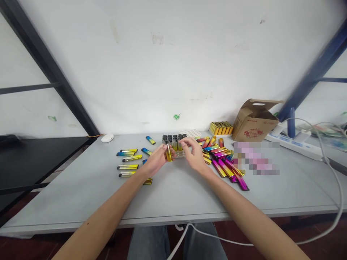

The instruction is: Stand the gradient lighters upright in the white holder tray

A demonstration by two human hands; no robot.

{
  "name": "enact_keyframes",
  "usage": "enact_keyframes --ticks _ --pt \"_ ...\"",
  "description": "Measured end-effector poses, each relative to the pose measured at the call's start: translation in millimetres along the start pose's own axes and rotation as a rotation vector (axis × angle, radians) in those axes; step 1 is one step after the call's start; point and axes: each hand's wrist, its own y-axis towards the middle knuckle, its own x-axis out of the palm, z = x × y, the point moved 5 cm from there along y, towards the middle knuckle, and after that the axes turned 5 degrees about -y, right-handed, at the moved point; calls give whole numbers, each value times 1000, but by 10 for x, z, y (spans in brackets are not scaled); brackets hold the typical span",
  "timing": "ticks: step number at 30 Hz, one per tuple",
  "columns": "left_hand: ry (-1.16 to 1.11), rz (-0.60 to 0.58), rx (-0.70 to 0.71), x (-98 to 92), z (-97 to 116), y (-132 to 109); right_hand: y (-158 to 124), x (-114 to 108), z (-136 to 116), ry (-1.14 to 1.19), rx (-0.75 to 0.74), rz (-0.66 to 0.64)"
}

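My left hand (156, 159) is closed around a gold lighter (168, 152) with a dark top, held upright and slightly tilted at the front of the group. Just right of it, my right hand (194, 154) has its thumb and fingers bent together beside the standing lighters. Its fingertips are close to a gold lighter (180, 145) at the group's right side; whatever is between them is too small to make out. Several black-topped lighters (170, 138) stand in rows behind my hands. They are in a white tray with round holes (180, 154), partly hidden by my hands.
Loose yellow and blue lighters (132, 157) lie at left. A heap of pink, gold and red lighters (223, 166) lies at right. Behind are a white holed tray (193, 133), a packed block of gold lighters (221, 128), an open cardboard box (251, 124) and a power strip (295, 146).
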Motion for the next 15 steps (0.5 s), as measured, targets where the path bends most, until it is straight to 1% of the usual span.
enact_keyframes --ticks 3,7,11,14,15 --pt "78 -24 -44 51 -30 -28 -19 59 -30 -24 -19 -56" --pt "137 -8 -104 61 -73 -44 -24 116 14 32 13 -107" --pt "160 -61 -79 87 -94 -39 -15 146 63 108 83 -134" --pt "263 -123 -52 113 -75 -41 -11 168 77 184 169 -169" --pt "309 -126 -25 107 -51 -39 -6 170 78 216 190 -175"
